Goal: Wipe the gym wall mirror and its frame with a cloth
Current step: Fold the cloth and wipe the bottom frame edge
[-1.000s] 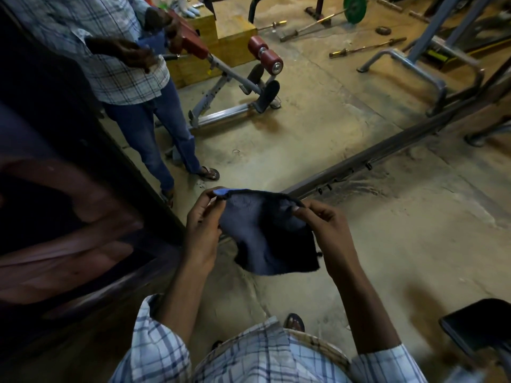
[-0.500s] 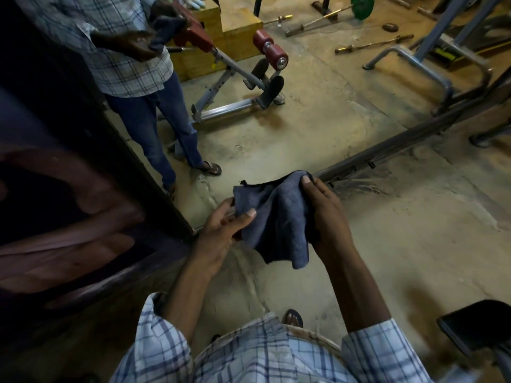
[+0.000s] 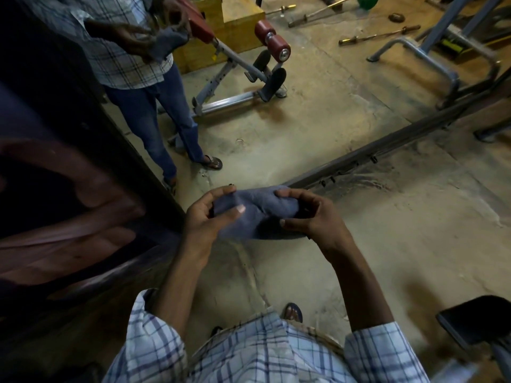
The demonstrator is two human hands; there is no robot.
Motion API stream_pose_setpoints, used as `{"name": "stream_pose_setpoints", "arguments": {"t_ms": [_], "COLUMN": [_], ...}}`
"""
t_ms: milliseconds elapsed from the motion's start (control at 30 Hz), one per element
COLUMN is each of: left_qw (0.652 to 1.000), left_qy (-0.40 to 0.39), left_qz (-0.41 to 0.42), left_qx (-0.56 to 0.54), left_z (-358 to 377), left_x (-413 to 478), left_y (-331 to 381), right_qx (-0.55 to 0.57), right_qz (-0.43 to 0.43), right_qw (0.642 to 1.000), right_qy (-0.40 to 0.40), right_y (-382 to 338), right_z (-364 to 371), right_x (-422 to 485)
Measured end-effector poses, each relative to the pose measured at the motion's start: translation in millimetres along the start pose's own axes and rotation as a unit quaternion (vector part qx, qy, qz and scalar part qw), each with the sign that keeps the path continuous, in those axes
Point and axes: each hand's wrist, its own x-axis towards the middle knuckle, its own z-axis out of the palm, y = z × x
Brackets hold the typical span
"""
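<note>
Concrete floor (image 3: 345, 244), stained and cracked, fills the head view, with gym gear scattered beyond the fingertips. Ahead of both hands the mirror (image 3: 276, 128) is seen leaning up from the floor, its lower frame (image 3: 387, 145) running as a dark bar just past the right fingers and away to the right. A dark frame post (image 3: 124, 139) is set left of the left fingers.

The cloth (image 3: 257, 214), blue-grey and bunched into a wad, is held between both hands, in front of the frame's low edge and apart from the glass. The left hand (image 3: 204, 217) is closed on the cloth's left end: thumb on top, fingers (image 3: 221, 192) curled over the far side, pinching the fabric. The right hand (image 3: 312, 214) is clamped on the right end, thumb pressed under the wad, fingers bent over the top.

In the glass, beyond the fingers, a reflection (image 3: 138, 64) in a plaid shirt is shown with the same wad held. A bench (image 3: 249, 76) with red rollers is mirrored farther off. Plaid sleeves (image 3: 384, 352) are seen below the wrists.
</note>
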Motion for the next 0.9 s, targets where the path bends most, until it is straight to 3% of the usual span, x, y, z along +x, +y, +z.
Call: {"name": "stream_pose_setpoints", "arguments": {"t_ms": [167,400,533,633,767,900], "left_qw": [0.983,0.923,0.927,0.962,0.986,0.984], "left_qy": [-0.042,0.064,0.075,0.064,0.070,0.094], "left_qz": [0.085,0.179,0.168,0.115,0.076,0.085], "left_qx": [0.157,0.333,0.328,0.238,0.132,0.128], "left_z": [-10,-10,-12,-6,3,8], "left_x": [-1,0,-1,-10,-18,-21], "left_y": [-1,-8,-5,5,7,6], "right_qx": [-0.181,-0.273,-0.204,-0.115,-0.060,-0.038], "right_qz": [-0.057,-0.073,-0.066,-0.028,-0.007,-0.035], "right_qw": [0.979,0.946,0.965,0.980,0.976,0.969], "right_qy": [0.079,0.160,0.154,0.160,0.210,0.240], "right_y": [10,19,13,9,15,15], "right_z": [2,4,8,14,24,32], "right_x": [6,6,5,2,3,6]}}
